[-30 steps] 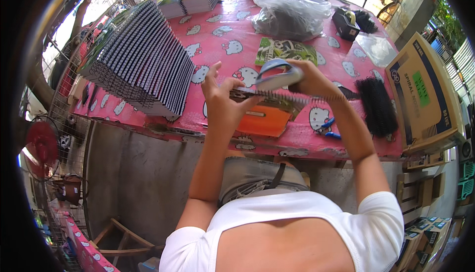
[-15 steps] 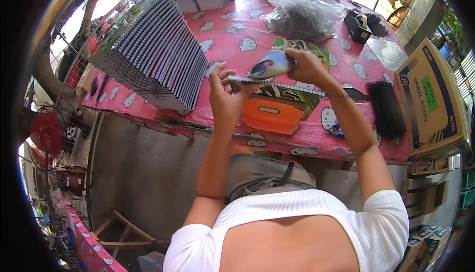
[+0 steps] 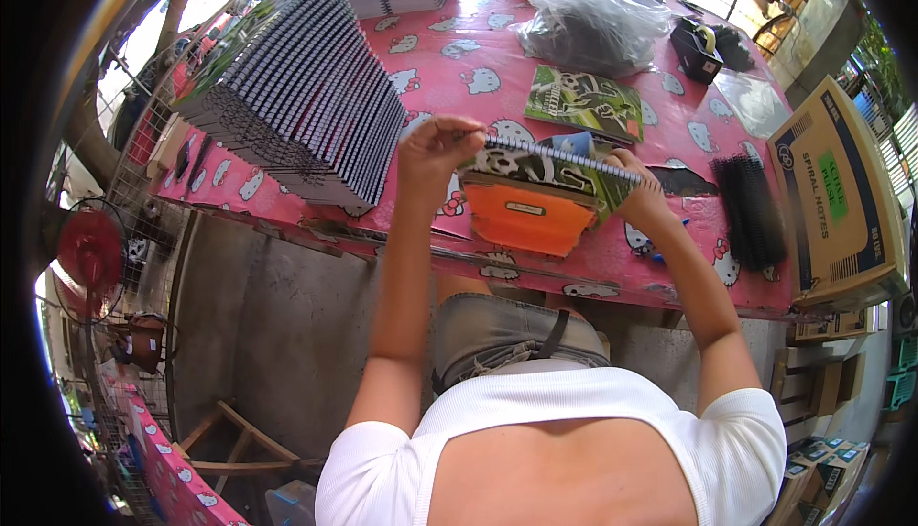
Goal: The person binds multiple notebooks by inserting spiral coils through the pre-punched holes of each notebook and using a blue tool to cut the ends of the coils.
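Observation:
A spiral notebook (image 3: 540, 170) with a green and black-white cover stands tilted, its coil edge up, just above the table's near side. At the coil's left end, my left hand (image 3: 438, 148) is closed, pinching the corner. My right hand (image 3: 641, 196) is closed around the coil's right end, some of its fingers hidden by the notebook. Part of a blue-grey rounded hand tool (image 3: 576, 143) shows behind the notebook; whether my right hand touches it is hidden. In front of the notebook is an orange panel (image 3: 529, 222) with a small framed label. Another green-covered notebook (image 3: 585, 103) lies flat beyond.
A tall stack of spiral notebooks (image 3: 296, 96) stands left on the pink table. Black plastic coils (image 3: 748, 210), a blue-handled tool (image 3: 660, 256) and a carton (image 3: 832, 196) are at right. Farther back are a clear plastic bag (image 3: 593, 24) and a black tape dispenser (image 3: 696, 51).
My right hand has moved from over the coil, where it held the blue-grey tool, down to the notebook's right end. My left hand has closed on the left corner.

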`<control>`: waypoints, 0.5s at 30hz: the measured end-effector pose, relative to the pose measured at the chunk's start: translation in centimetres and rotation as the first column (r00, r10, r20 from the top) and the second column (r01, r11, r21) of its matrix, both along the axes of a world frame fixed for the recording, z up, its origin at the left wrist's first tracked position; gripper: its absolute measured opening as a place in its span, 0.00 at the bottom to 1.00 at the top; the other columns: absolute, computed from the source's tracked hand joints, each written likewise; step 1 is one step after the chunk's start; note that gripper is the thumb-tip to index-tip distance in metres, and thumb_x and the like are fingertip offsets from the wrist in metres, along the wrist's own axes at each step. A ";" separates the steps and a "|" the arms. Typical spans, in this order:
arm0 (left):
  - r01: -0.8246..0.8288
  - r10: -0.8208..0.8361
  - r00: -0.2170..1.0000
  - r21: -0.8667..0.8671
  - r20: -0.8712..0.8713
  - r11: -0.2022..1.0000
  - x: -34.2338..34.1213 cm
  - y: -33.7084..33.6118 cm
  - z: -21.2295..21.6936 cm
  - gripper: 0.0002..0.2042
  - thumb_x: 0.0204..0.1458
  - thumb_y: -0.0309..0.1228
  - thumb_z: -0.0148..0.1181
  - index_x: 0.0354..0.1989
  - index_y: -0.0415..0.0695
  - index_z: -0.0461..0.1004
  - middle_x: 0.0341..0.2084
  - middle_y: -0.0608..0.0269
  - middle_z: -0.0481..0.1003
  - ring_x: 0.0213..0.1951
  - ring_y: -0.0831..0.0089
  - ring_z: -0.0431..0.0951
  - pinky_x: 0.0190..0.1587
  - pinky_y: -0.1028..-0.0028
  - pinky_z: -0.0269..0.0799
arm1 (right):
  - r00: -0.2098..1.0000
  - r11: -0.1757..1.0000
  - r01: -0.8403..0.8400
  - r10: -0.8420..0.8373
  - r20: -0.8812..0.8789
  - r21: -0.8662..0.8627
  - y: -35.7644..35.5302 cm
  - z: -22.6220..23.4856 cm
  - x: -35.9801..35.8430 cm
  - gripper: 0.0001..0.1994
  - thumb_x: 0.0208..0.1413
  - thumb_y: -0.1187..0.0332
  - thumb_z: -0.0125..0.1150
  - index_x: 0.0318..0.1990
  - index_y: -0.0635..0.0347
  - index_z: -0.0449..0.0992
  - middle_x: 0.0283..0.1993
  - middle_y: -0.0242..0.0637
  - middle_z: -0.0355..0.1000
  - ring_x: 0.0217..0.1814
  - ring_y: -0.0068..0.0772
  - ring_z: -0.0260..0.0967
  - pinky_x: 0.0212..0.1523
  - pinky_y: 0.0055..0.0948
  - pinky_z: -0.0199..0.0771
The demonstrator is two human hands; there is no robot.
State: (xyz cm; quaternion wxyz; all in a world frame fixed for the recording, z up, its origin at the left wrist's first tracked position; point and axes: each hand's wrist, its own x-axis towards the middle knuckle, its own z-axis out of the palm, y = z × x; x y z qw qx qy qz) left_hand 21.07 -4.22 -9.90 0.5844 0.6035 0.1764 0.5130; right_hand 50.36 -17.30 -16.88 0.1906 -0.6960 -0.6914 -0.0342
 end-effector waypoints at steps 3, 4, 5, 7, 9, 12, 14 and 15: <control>-0.277 0.245 0.960 0.349 0.132 0.895 -0.8 -1.7 6.5 0.08 0.44 0.18 0.66 0.34 0.38 0.76 0.28 0.62 0.78 0.31 0.80 0.77 0.33 0.82 0.74 | 0.989 0.996 0.037 -0.025 -0.147 0.083 -5.8 4.1 -0.6 0.24 0.47 0.62 0.64 0.52 0.57 0.68 0.60 0.47 0.61 0.61 0.51 0.59 0.56 0.44 0.63; -0.430 0.374 0.903 0.451 0.213 0.782 -1.5 -3.3 8.9 0.08 0.44 0.17 0.66 0.33 0.38 0.76 0.28 0.61 0.78 0.31 0.79 0.77 0.33 0.82 0.74 | 0.988 0.995 0.062 -0.050 -0.143 0.077 -8.2 4.5 0.3 0.24 0.47 0.62 0.64 0.52 0.57 0.68 0.60 0.47 0.61 0.61 0.51 0.59 0.56 0.44 0.63; -0.638 0.526 0.770 0.457 0.361 0.620 -3.0 -4.8 10.0 0.05 0.49 0.22 0.62 0.34 0.37 0.76 0.33 0.55 0.77 0.32 0.75 0.77 0.35 0.76 0.74 | 0.990 0.998 0.042 -0.048 -0.131 -0.049 -10.2 4.5 1.4 0.27 0.47 0.60 0.64 0.55 0.57 0.66 0.62 0.48 0.60 0.63 0.52 0.57 0.58 0.44 0.60; -0.806 0.752 0.562 0.432 0.346 0.404 -5.0 -9.6 11.3 0.04 0.51 0.22 0.59 0.34 0.35 0.76 0.35 0.52 0.76 0.33 0.70 0.77 0.35 0.74 0.76 | 0.990 0.984 0.016 -0.040 -0.133 -0.176 -12.6 3.7 2.2 0.30 0.48 0.59 0.64 0.59 0.58 0.64 0.63 0.49 0.58 0.65 0.52 0.55 0.61 0.44 0.57; -0.678 0.505 0.720 0.640 0.476 0.363 -3.8 -12.1 10.5 0.04 0.50 0.20 0.60 0.34 0.36 0.75 0.34 0.53 0.75 0.34 0.66 0.78 0.36 0.73 0.77 | 0.981 0.971 0.082 -0.119 -0.156 -0.223 -14.3 1.8 2.4 0.31 0.48 0.57 0.64 0.58 0.59 0.64 0.64 0.48 0.57 0.66 0.51 0.54 0.63 0.44 0.53; -0.134 0.429 0.894 0.840 -0.127 0.526 -2.3 -13.7 7.8 0.09 0.42 0.19 0.68 0.32 0.40 0.76 0.36 0.58 0.76 0.36 0.63 0.78 0.38 0.72 0.78 | 0.989 0.975 0.144 -0.148 -0.012 -0.169 -15.3 1.8 1.1 0.29 0.48 0.57 0.64 0.57 0.58 0.66 0.60 0.48 0.61 0.66 0.49 0.54 0.62 0.43 0.53; -0.207 0.444 0.879 0.697 -0.177 0.687 0.7 -13.3 3.2 0.09 0.40 0.18 0.69 0.29 0.39 0.76 0.35 0.59 0.75 0.35 0.68 0.79 0.33 0.76 0.78 | 0.986 0.986 0.153 -0.147 0.085 -0.068 -15.1 1.4 0.0 0.28 0.48 0.58 0.64 0.56 0.58 0.66 0.57 0.47 0.64 0.63 0.48 0.58 0.60 0.42 0.55; -0.200 0.439 0.880 0.697 -0.181 0.689 1.3 -13.0 2.0 0.09 0.40 0.18 0.69 0.29 0.39 0.76 0.35 0.59 0.75 0.35 0.68 0.79 0.33 0.76 0.78 | 0.970 0.967 0.234 -0.240 -0.045 -0.103 -14.8 1.3 -0.6 0.26 0.47 0.60 0.65 0.54 0.58 0.68 0.52 0.46 0.67 0.58 0.47 0.62 0.57 0.41 0.59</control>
